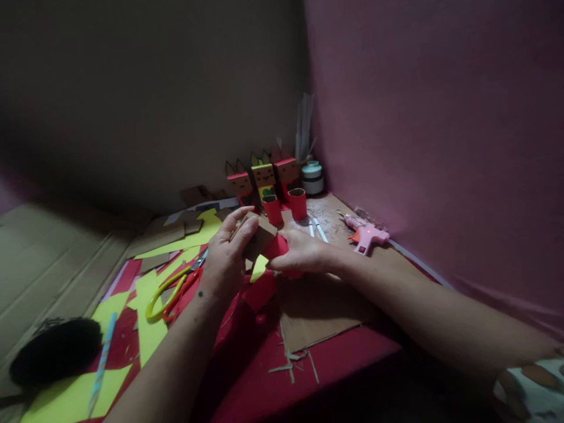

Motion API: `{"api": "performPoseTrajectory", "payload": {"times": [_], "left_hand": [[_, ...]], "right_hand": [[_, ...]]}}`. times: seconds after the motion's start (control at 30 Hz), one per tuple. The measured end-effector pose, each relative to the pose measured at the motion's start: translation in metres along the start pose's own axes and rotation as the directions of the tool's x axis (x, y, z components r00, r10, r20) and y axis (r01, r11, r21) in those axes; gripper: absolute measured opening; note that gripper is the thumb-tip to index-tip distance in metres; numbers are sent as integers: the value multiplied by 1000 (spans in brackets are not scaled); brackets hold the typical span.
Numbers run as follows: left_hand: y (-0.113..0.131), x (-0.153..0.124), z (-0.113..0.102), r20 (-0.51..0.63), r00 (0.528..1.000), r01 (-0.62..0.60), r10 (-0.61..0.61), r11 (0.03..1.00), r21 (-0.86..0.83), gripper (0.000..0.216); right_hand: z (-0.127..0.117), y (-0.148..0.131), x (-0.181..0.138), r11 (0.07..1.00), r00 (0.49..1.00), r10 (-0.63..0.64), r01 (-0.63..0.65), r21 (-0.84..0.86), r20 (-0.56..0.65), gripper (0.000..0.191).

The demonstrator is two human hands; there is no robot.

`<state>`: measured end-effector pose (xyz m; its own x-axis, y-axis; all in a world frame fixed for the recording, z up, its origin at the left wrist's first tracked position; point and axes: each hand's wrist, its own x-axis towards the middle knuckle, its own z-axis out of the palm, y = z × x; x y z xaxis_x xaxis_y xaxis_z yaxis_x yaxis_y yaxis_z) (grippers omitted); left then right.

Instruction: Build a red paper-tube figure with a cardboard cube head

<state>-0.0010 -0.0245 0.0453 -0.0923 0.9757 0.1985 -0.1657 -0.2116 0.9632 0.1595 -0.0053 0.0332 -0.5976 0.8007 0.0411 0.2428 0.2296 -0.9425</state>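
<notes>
My left hand [227,247] is closed around a small brown cardboard box [264,234], thumb along its top and fingers on the far side. Close against that box, my right hand [302,252] grips a piece of red paper [277,247]; its fingertips are partly hidden. Whether the red paper is joined to the box I cannot tell. Just below both hands lie a yellow paper scrap [259,268] and more red paper [259,294]. Scissors with yellow and red handles [167,294] rest left of my left wrist.
Behind my hands stand two red paper tubes [297,205], several box-headed figures [263,175] and a lidded jar [312,178]. A pink glue gun [370,234] lies at the right by the wall. A striped pencil [103,361] and yellow paper [74,396] occupy the left.
</notes>
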Motion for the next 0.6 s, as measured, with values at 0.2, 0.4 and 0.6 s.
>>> {"api": "performPoseTrajectory", "payload": {"times": [0.2,0.4,0.6], "left_hand": [[1,0,-1,2,1000,-17,17,999,50,45],[1,-1,0,3,1000,-30,30,998,63,40],[0,-2,-3,3,999,-49,49,995,91,41]], "right_hand": [[-2,3,1,999,999,-31,30,24,17,16],[-3,8,2,998,998,-60,60,-5,33,20],[-3,9,3,989,994,-100,103,-110,31,22]]}}
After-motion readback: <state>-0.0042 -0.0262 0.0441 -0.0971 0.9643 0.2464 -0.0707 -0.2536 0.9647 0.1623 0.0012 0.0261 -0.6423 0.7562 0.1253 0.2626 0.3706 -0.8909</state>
